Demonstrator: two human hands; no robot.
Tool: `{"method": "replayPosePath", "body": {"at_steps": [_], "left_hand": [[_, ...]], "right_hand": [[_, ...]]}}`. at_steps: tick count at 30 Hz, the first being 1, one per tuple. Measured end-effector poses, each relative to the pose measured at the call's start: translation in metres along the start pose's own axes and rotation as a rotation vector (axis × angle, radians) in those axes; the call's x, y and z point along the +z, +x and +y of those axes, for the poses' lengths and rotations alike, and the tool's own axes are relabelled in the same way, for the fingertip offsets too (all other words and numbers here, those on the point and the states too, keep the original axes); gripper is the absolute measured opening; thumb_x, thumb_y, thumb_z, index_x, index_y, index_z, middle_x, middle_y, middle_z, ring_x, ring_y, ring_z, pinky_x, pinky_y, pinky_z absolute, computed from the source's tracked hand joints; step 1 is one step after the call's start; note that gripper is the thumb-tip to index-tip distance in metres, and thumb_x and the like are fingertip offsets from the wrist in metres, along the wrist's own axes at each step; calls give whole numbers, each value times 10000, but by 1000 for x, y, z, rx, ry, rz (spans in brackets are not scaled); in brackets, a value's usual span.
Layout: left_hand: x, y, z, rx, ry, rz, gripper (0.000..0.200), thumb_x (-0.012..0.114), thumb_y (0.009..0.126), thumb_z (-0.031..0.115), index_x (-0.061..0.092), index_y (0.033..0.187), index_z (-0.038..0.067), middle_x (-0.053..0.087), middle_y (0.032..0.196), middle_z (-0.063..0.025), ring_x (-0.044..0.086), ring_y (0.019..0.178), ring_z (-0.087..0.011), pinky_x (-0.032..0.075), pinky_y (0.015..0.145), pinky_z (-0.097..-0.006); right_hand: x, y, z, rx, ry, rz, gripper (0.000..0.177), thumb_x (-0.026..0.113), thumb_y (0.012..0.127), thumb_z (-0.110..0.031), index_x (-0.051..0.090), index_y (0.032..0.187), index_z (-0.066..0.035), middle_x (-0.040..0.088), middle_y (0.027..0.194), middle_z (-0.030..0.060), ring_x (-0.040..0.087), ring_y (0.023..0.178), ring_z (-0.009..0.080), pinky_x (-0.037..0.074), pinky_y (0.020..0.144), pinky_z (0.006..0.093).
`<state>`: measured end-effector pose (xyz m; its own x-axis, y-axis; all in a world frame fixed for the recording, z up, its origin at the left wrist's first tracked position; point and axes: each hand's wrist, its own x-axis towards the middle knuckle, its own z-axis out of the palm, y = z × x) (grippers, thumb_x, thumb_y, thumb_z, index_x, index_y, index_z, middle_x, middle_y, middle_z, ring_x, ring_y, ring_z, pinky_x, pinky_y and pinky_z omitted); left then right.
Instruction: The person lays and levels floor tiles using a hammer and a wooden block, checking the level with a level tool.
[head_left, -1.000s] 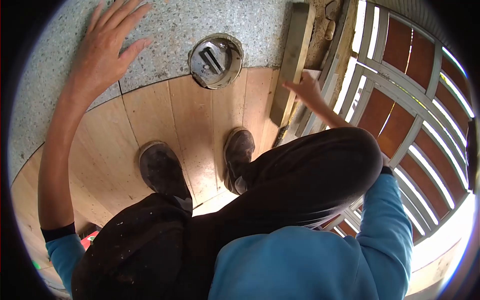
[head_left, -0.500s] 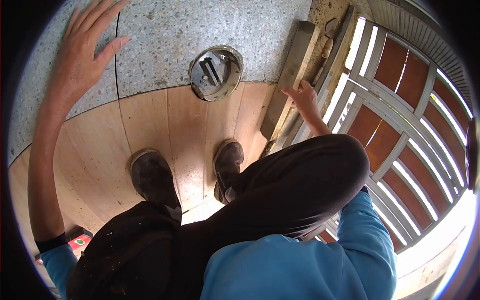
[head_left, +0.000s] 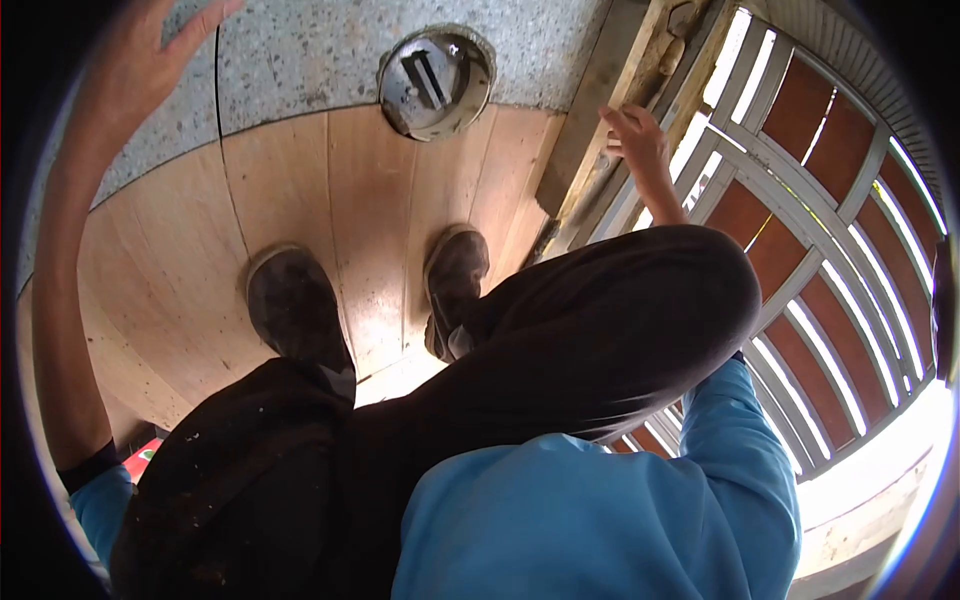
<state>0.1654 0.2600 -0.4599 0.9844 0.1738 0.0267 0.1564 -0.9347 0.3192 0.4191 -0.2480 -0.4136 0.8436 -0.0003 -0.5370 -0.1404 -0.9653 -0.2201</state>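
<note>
My left hand point(head_left: 135, 65) is spread over the grey speckled tile point(head_left: 300, 60) at the upper left, holding nothing, its fingertips cut off by the frame's edge. My right hand point(head_left: 640, 140) is at the long straight bar point(head_left: 585, 130) that lies along the floor's right edge. Its fingers are apart and loosely bent, fingertips right at the bar's near side, not wrapped round it. Between the hands, a round metal bowl point(head_left: 405, 115) sits where the speckled tile meets the wood-look tiles point(head_left: 370, 180). A dark, flat block-like piece point(head_left: 430, 80) lies inside it.
My two dark shoes point(head_left: 295, 305) stand on the wood-look tiles. Right of the bar runs a rough, dirty ledge point(head_left: 655, 70), then a gate point(head_left: 800, 210) with grey bars and brown panels. A red item point(head_left: 142, 460) shows beside my left sleeve.
The view has tilted, so the bowl and bar sit higher in it. My left hand has slid toward the upper left edge. My right hand's fingers have drawn off the bar's top to its side.
</note>
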Motion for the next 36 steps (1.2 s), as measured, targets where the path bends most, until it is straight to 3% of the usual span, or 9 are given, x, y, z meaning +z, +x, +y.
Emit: {"method": "replayPosePath", "body": {"at_steps": [5, 8, 9, 12, 15, 27, 31, 34, 36], "left_hand": [[5, -2, 6, -12, -72, 79, 588, 725, 919, 183, 536, 1453, 26, 446, 1575, -158, 355, 1488, -361, 262, 1243, -511], [33, 3, -31, 115, -64, 153, 585, 684, 963, 287, 518, 1496, 112, 454, 1592, -105, 370, 1500, -314, 236, 1264, -520], [36, 10, -38, 186, -45, 181, 595, 670, 977, 329, 505, 1521, 153, 449, 1605, -82, 371, 1510, -292, 222, 1278, -516], [34, 5, -31, 162, 17, 121, 594, 664, 978, 334, 507, 1515, 133, 455, 1599, -91, 363, 1511, -295, 196, 1282, -524], [23, 3, -19, 126, 10, 61, 611, 669, 967, 304, 494, 1517, 101, 442, 1605, -102, 341, 1523, -295, 172, 1288, -523], [14, -11, -4, 131, -59, -27, 653, 699, 926, 281, 485, 1486, 22, 436, 1584, -131, 326, 1516, -326, 147, 1284, -573], [18, -20, -2, 139, -93, -21, 640, 704, 917, 283, 510, 1463, 11, 448, 1575, -134, 324, 1513, -341, 152, 1274, -592], [18, -27, -5, 122, -132, -20, 644, 717, 899, 298, 534, 1443, 7, 463, 1564, -133, 334, 1504, -349, 155, 1260, -619], [18, -37, -4, 111, -120, 17, 651, 722, 890, 313, 542, 1440, 13, 470, 1559, -133, 345, 1496, -349, 153, 1253, -633]], "right_hand": [[5, -2, 3, -38, 9, 48, 708, 819, 869, -428, 606, 1327, 69, 731, 1144, 219, 742, 925, 223, 623, 749, 334], [7, 2, 3, -20, -72, -34, 589, 827, 856, -444, 698, 1208, 10, 760, 957, 140, 723, 765, 172, 583, 667, 314], [12, 5, 7, -86, -103, 19, 503, 835, 840, -465, 743, 1074, -29, 717, 761, 87, 682, 652, 142, 537, 612, 318], [16, 15, 22, -181, -236, 99, 471, 833, 821, -420, 716, 987, 5, 651, 680, 118, 616, 607, 186, 504, 603, 380], [17, 2, -13, -202, -91, 119, 411, 812, 817, -361, 699, 914, 23, 614, 666, 124, 550, 590, 200, 477, 601, 387], [-15, 101, -113, -227, -82, 161, 431, 800, 816, -353, 736, 969, 45, 658, 696, 118, 605, 641, 185, 495, 627, 377], [-27, 126, -142, -258, -199, 194, 498, 807, 789, -423, 732, 952, 41, 687, 742, 146, 679, 727, 242, 521, 676, 404], [-30, 144, -143, -216, -300, 163, 555, 793, 795, -440, 718, 1030, 57, 715, 886, 218, 711, 879, 310, 526, 769, 488], [-24, 137, -158, -305, -294, 235, 520, 790, 816, -403, 711, 1060, 50, 712, 844, 195, 688, 799, 308, 524, 734, 477]]}}
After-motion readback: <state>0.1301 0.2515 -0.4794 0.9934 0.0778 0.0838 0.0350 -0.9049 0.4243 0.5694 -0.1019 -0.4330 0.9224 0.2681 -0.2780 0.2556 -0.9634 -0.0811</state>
